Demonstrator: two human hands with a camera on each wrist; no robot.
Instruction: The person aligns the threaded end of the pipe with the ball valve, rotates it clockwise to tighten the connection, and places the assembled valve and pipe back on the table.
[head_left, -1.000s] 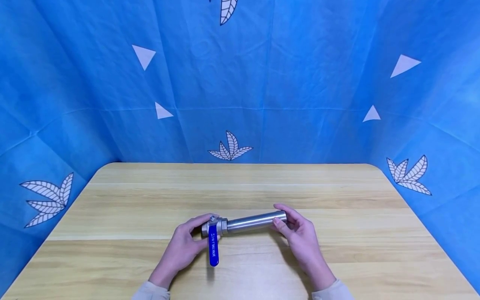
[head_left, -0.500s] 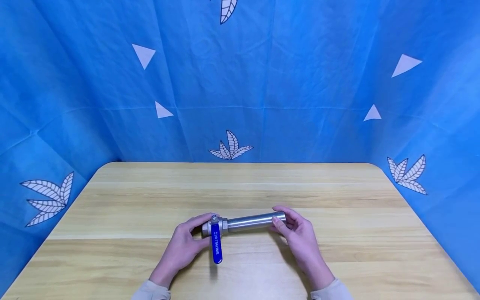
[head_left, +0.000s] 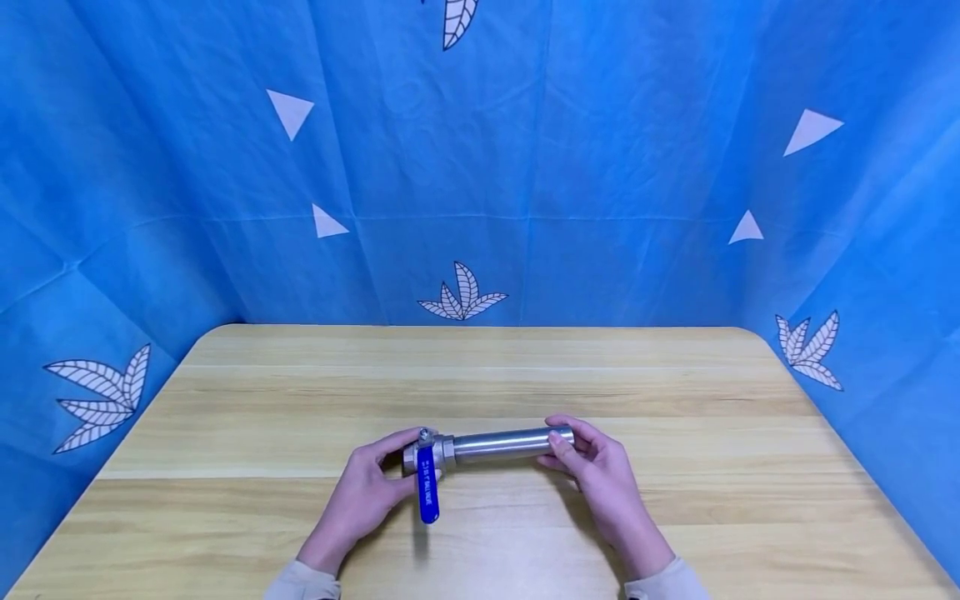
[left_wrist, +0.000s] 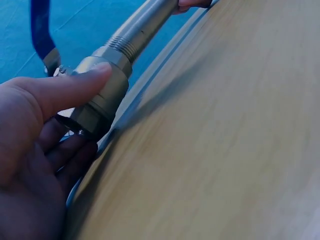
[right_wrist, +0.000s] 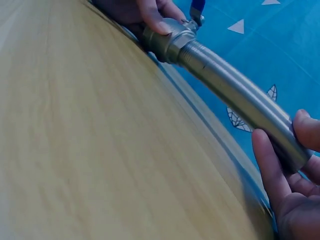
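A steel ball valve (head_left: 449, 451) with a blue lever handle (head_left: 427, 492) is held in my left hand (head_left: 365, 493). The thumb presses one side of the valve body (left_wrist: 112, 85), and the fingers are on the other side. From the valve's right end runs a straight metal pipe (head_left: 498, 444); threads (left_wrist: 121, 46) show where it enters the valve in the left wrist view. My right hand (head_left: 606, 483) grips the pipe's far end between thumb and fingers. Both parts are held above the table, nearly level, and the lever points toward me.
The light wood table (head_left: 480, 375) has rounded far corners. Blue cloth (head_left: 480, 150) with white leaf and triangle prints hangs behind it and along both sides. The valve and pipe cast a shadow (left_wrist: 175, 80) on the tabletop.
The pipe's right end has dipped slightly, and my right fingers have shifted a little around it. The lever swung slightly right, then back left. Both hands keep their hold.
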